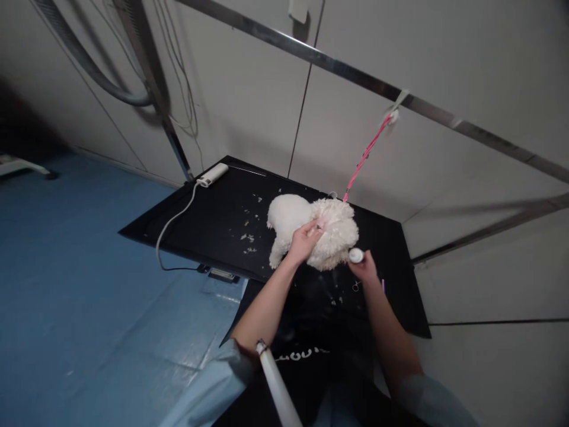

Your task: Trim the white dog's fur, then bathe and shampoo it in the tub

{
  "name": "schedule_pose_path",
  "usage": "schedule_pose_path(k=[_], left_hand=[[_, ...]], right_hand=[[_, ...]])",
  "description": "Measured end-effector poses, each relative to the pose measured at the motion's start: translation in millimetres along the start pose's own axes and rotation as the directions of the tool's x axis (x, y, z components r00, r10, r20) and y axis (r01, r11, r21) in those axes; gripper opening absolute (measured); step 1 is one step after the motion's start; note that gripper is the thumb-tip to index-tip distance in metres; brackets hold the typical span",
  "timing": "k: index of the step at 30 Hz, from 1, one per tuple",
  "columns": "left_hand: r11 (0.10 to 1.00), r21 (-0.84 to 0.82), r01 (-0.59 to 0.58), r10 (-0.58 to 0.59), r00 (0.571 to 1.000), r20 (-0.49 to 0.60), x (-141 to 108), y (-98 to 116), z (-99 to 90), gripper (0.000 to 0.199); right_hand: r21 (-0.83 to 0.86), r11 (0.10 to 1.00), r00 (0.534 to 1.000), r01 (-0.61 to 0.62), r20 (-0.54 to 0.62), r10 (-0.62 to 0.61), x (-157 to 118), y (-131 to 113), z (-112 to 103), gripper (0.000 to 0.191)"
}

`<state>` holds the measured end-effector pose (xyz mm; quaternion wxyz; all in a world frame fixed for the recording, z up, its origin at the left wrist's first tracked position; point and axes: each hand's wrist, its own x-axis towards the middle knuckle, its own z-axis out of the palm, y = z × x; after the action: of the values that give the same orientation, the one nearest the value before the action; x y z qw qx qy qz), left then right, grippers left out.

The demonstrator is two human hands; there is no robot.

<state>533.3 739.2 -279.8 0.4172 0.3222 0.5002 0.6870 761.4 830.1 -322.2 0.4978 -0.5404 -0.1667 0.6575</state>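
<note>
A fluffy white dog (291, 214) is on the black grooming table (208, 219), its thick-furred head (340, 231) toward the right. My left hand (306, 240) is at the side of the head, with thumb and fingers closed on the ear beside a pinkish patch of parted fur. My right hand (367, 268) grips a small white bottle (356, 255) with a round end, held just off the near right side of the head. Below that hand, a pair of scissors (355, 286) lies on the table, with a thin purple item (383, 286) close by.
A pink grooming leash (367, 155) runs from the metal bar (320, 58) down to the dog. A white corded device (213, 174) lies at the table's back left, its cable (166, 228) hanging over the edge. Loose fur clippings (249, 237) are scattered left of the dog. A wall stands behind.
</note>
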Motion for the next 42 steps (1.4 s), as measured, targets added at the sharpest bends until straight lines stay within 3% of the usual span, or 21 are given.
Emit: schedule_pose_path(k=[2,3,5,6,8,9,11,16,20,32,35,37,39,41,42], left_hand=[[1.000,0.017,-0.023,0.022,1.000,0.017,0.4,2.2,3.2,0.042],[0.999,0.032,-0.043,0.042,0.999,0.025,0.4,3.6,5.4,0.041],[0.995,0.057,-0.076,0.074,0.996,0.048,0.2,6.2,10.3,0.040],[0.994,0.065,-0.086,0.082,0.995,0.056,0.2,7.1,12.8,0.040],[0.993,0.064,-0.097,0.093,0.994,0.065,0.4,8.1,17.1,0.040],[0.993,0.057,-0.099,0.095,0.993,0.070,0.5,8.3,18.9,0.039],[0.995,0.035,-0.097,0.093,0.991,0.094,0.4,8.4,21.2,0.037],[0.995,0.004,-0.102,0.100,0.985,0.138,-1.8,11.2,23.2,0.034],[0.995,0.011,-0.098,0.096,0.987,0.126,-3.4,13.6,24.3,0.033],[0.995,-0.063,-0.072,0.079,0.991,0.112,-0.9,9.9,25.3,0.031],[0.995,-0.092,-0.043,0.052,0.994,0.098,-0.2,10.1,26.8,0.030],[0.995,-0.101,-0.022,0.032,0.995,0.097,0.7,8.6,27.7,0.033],[0.995,-0.099,-0.008,0.016,0.996,0.084,1.7,6.2,27.4,0.035],[0.996,-0.087,-0.006,0.010,0.999,0.048,2.6,3.4,25.7,0.036],[0.997,-0.081,-0.009,0.011,1.000,0.027,2.9,2.0,24.3,0.035]], right_hand=[[0.114,0.976,0.972,0.186,0.124,-0.199,-15.1,-41.1,19.3,0.012],[0.173,0.925,0.909,0.339,0.193,-0.369,-26.4,-62.7,31.7,0.007],[0.223,0.763,0.681,0.607,0.347,-0.644,-55.2,-97.7,60.7,0.018],[0.202,0.689,0.566,0.696,0.435,-0.700,-71.0,-108.0,76.5,0.025],[0.085,0.577,0.412,0.812,0.617,-0.670,-100.3,-112.5,107.4,0.040],[0.021,0.529,0.370,0.849,0.691,-0.621,-111.8,-108.2,121.0,0.045],[-0.080,0.441,0.330,0.894,0.782,-0.528,-126.0,-93.6,141.5,0.053],[-0.168,0.354,0.331,0.920,0.817,-0.472,-127.1,-71.0,153.5,0.060],[-0.192,0.349,0.347,0.917,0.816,-0.463,-126.6,-69.6,151.3,0.062],[-0.197,0.262,0.310,0.945,0.796,-0.521,-130.4,-65.8,146.3,0.060],[-0.192,0.285,0.319,0.939,0.795,-0.516,-131.5,-64.8,147.6,0.060],[-0.186,0.341,0.354,0.921,0.765,-0.538,-123.2,-68.5,149.4,0.061],[-0.159,0.441,0.420,0.883,0.689,-0.591,-104.3,-74.6,148.9,0.060],[-0.096,0.588,0.537,0.803,0.545,-0.644,-77.2,-77.7,141.4,0.051],[-0.073,0.663,0.618,0.745,0.449,-0.645,-62.8,-76.2,133.9,0.045]])
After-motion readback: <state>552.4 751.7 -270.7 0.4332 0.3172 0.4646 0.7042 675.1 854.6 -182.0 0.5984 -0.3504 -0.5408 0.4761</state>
